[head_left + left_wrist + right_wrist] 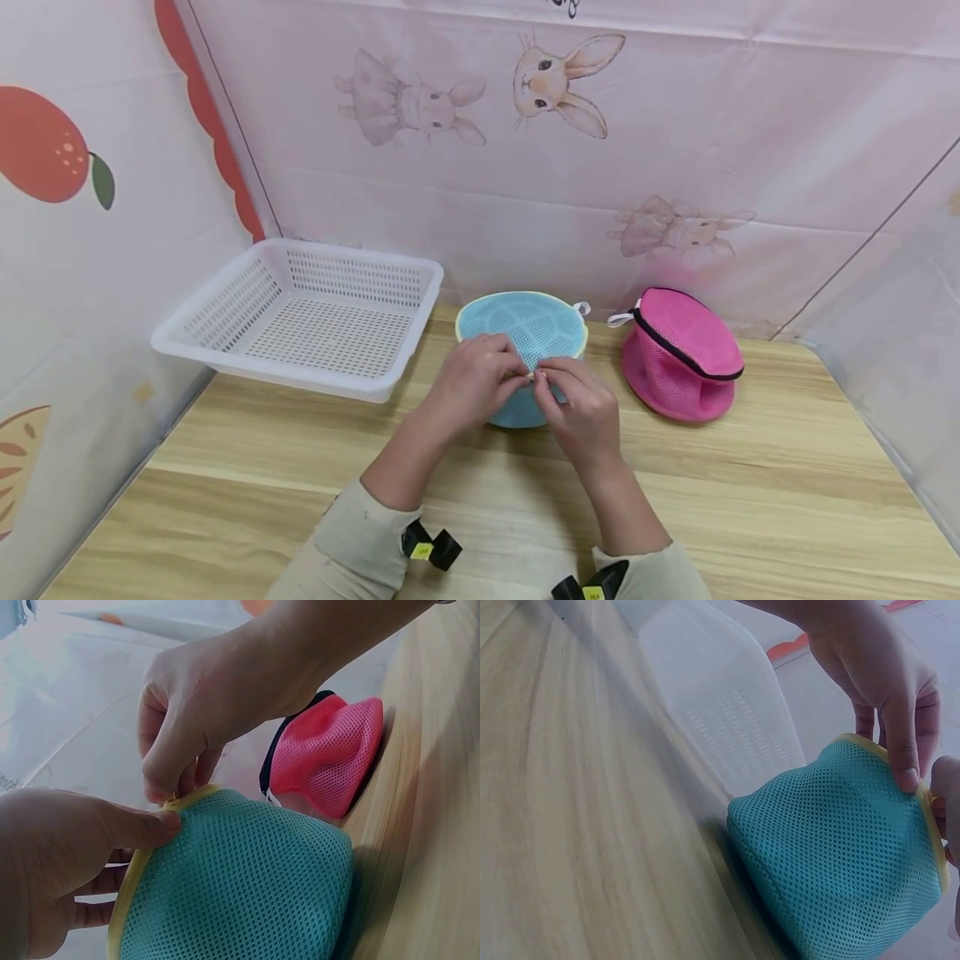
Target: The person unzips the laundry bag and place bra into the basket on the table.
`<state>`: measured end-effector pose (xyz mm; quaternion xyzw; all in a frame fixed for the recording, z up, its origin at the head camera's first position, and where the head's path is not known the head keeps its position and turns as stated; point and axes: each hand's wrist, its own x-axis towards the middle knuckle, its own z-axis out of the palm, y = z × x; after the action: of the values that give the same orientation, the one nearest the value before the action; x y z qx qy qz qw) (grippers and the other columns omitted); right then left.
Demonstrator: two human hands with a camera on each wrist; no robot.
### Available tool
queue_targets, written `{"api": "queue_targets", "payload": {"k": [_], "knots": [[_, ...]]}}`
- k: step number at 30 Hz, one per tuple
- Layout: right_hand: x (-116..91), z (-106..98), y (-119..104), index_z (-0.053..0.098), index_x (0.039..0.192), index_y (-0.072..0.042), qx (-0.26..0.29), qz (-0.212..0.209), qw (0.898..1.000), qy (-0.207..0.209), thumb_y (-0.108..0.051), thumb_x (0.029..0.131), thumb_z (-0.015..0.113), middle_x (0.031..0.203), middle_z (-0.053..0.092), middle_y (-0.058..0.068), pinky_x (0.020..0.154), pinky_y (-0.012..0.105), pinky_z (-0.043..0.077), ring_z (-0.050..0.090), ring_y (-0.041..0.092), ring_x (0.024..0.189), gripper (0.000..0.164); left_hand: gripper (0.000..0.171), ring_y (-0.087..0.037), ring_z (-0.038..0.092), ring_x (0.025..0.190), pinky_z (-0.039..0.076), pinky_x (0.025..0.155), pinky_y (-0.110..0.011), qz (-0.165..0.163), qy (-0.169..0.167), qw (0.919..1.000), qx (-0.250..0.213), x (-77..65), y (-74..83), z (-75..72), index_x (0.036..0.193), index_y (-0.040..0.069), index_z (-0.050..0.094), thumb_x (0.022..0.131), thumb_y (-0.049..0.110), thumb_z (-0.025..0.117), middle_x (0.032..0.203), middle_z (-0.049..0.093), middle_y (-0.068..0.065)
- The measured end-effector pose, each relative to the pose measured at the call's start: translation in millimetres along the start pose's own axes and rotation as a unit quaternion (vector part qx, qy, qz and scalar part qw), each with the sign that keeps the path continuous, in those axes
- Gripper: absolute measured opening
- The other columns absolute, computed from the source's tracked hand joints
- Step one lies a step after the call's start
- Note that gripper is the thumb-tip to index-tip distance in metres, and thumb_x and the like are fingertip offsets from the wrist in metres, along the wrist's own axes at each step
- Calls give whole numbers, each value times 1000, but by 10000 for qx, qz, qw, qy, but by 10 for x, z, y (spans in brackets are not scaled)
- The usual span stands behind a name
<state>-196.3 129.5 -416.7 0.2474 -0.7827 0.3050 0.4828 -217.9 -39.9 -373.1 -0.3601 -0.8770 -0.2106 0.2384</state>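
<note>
A blue mesh laundry bag (519, 412) with a yellow zip edge (127, 900) stands upright on the table, a white loop at its upper right. My left hand (476, 375) pinches the front of that edge, its thumb lying on the mesh just below the trim in the left wrist view. Right beside it, my right hand (585, 408) pinches the zip at the yellow trim. The fingertips of both hands nearly meet there. Most of the zip pull is hidden by the fingers. The round mesh top (517, 321) lies over the bag.
To the right stands a pink mesh bag (678, 387) with a black zip edge and a white loop. A white perforated plastic basket (382, 389) sits at the back left. Behind them a printed cloth wall (465, 200) closes off the wooden table (787, 467).
</note>
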Motion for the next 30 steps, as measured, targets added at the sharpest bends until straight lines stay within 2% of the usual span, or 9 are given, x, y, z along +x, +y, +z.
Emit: {"api": "queue_targets", "payload": {"k": [16,30], "knots": [[-13,-9,49,75,80,-1,-135,-17,9999,36,-6,83,67,86,74,7,72,33,58,71,20,81,11,5,-7,57,80,49,68,-20,-222,-352,9989,-200,-17,-42,-73,86,18,79,82,21,81,83,64,9],[15,-45,85,75,79,0,-141,49,9998,115,-5,83,67,87,74,8,75,33,57,71,22,81,11,4,-9,57,81,49,67,-20,-319,-421,9981,-320,-14,-109,-110,85,18,79,82,20,81,84,64,8]]}}
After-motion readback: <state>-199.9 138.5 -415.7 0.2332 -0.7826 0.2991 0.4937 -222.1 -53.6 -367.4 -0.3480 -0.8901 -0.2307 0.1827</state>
